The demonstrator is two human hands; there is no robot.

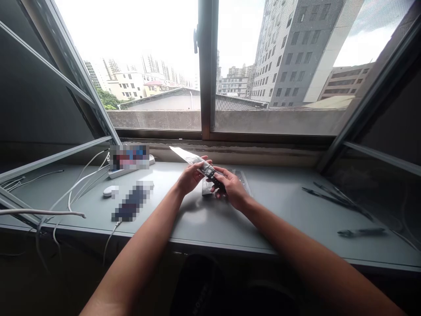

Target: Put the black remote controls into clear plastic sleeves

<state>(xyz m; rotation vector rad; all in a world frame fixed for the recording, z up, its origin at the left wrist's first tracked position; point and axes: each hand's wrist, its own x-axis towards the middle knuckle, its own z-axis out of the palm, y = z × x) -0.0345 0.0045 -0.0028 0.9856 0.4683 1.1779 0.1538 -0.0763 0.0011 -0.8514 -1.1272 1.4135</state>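
Above the middle of the table, both hands hold a narrow dark object with light markings (210,172), its exact kind unclear. A clear plastic bag (184,154) covers its far end and sticks out toward the window on the left. My left hand (192,179) is closed around the bagged part. At the near end, my right hand (233,188) grips the dark object, thumb on top and fingers beneath. Just under the hands lie a small pale packet (206,188) and a transparent plastic package (244,181), both partly hidden.
At left are a white power strip (131,169), white cables (74,186), a round white item (109,191) and a blurred-out dark item (130,204). Dark pens or tools (329,196) lie at right, with another (362,232) nearer. The window frame (208,87) stands behind.
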